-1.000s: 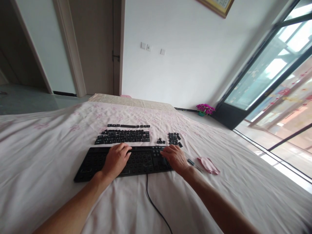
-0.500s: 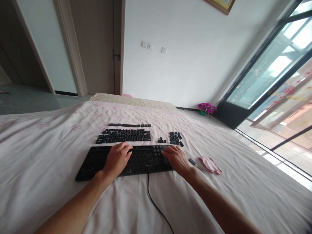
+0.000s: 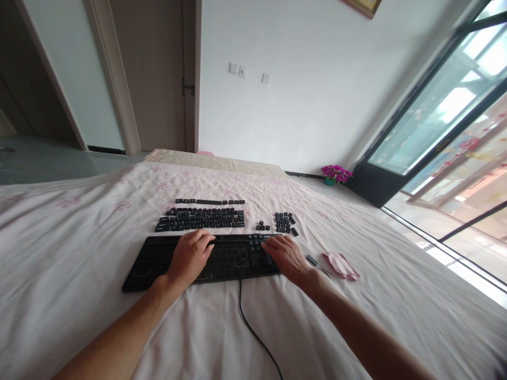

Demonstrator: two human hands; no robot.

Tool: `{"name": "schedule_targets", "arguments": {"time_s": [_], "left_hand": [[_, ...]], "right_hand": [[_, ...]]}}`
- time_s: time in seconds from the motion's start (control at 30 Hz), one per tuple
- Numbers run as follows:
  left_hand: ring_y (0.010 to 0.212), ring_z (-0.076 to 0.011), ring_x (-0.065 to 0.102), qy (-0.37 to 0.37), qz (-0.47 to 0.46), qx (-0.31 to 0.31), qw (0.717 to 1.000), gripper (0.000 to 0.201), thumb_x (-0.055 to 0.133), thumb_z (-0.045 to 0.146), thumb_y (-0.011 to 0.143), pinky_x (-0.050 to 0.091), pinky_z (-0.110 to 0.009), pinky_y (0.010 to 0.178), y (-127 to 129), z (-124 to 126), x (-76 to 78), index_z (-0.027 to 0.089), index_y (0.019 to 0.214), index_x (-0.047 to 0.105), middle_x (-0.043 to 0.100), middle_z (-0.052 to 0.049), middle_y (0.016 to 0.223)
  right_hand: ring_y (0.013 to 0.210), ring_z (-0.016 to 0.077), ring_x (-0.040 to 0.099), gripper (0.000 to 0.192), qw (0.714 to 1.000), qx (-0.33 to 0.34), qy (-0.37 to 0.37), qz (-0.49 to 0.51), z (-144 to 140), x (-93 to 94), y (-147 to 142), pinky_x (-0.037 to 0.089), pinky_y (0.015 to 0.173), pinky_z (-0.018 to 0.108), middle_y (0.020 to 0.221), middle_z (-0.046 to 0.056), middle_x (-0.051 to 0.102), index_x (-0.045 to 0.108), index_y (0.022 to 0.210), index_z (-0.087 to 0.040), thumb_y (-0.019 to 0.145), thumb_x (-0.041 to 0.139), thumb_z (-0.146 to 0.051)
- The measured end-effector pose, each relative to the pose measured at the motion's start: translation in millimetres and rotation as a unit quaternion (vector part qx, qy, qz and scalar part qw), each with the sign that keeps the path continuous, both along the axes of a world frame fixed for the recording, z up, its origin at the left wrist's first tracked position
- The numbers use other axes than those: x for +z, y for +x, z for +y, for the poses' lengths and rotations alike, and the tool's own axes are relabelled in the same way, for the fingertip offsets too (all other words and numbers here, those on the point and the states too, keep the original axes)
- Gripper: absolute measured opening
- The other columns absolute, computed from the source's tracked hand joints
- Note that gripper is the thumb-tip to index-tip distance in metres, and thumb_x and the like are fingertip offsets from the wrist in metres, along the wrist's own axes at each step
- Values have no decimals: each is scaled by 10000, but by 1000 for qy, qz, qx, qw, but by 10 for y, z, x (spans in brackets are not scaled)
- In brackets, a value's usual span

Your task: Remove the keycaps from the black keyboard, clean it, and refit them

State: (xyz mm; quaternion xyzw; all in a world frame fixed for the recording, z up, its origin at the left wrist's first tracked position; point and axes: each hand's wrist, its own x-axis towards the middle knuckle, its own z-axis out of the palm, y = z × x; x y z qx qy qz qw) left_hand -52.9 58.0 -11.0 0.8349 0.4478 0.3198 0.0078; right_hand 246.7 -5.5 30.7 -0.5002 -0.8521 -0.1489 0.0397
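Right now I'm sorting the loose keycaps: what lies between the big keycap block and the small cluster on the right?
In the head view, a few stray keycaps lie between the big keycap block and the small cluster; otherwise bare bedsheet.

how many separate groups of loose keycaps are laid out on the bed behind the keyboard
4: a thin far row, the main block behind the left hand, a few small keycaps, and a numpad cluster beyond the right hand.
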Motion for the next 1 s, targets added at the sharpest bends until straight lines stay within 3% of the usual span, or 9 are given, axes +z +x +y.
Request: {"name": "schedule_targets", "arguments": {"time_s": [0.37,0.63,0.83,1.0], "left_hand": [[942,-218,612,0,0,3,1000,198,581,187,840,464,-376,889,-2,-7,4,238,1011,665,658,-47,1010],[957,-222,608,-2,0,3,1000,198,571,193,846,462,-385,895,-1,-2,-18,239,1014,666,657,-53,1018],[952,-220,615,3,1,-1,1000,194,576,195,845,468,-383,897,-9,-3,-11,234,1013,664,658,-53,1021],[965,-214,613,7,5,-1,1000,197,561,190,858,466,-375,910,-8,-11,-7,228,1025,658,655,-53,1028]], "right_hand": [[849,215,538,239,999,-28,-4,-41,-56,-7,-92,387,741,345,956,78,630,603,1145,-190,933,497,-165],[978,240,527,321,998,-62,-23,-11,-167,-33,-215,411,825,361,1087,109,615,577,1178,-161,887,475,-71],[1069,210,536,502,991,-51,-62,106,-116,32,-61,426,899,347,1185,58,626,638,1161,-233,781,438,26],[1044,189,561,579,961,-109,0,255,-105,-89,125,460,923,343,1143,35,668,661,1184,-237,765,366,34]]}}
